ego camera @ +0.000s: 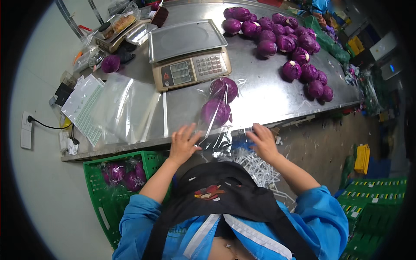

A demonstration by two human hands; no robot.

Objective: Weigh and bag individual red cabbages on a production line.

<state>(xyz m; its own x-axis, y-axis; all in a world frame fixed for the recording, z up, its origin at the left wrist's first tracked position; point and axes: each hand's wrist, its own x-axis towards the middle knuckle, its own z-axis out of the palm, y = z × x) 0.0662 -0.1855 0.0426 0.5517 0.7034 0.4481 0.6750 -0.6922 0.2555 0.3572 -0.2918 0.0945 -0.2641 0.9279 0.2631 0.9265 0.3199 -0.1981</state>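
Observation:
Two red cabbages (215, 112) lie one behind the other inside a clear plastic bag (224, 138) at the table's front edge. The bag's loose end hangs over that edge towards me. To its left is my left hand (183, 144), fingers spread, close to the plastic; whether the fingertips touch it is hard to tell. My right hand (264, 143) is held off to the right of the bag, fingers apart and holding nothing. Just behind the cabbages stands a digital weighing scale (191, 68) with a bare metal pan (187, 39).
Loose red cabbages (286, 44) spread over the metal table (260, 87) at the back right. Flat clear bags (126, 110) and a printed sheet (86, 100) lie left. Below are a green crate (97, 191) with bagged cabbages and white strips (256, 169) on the floor.

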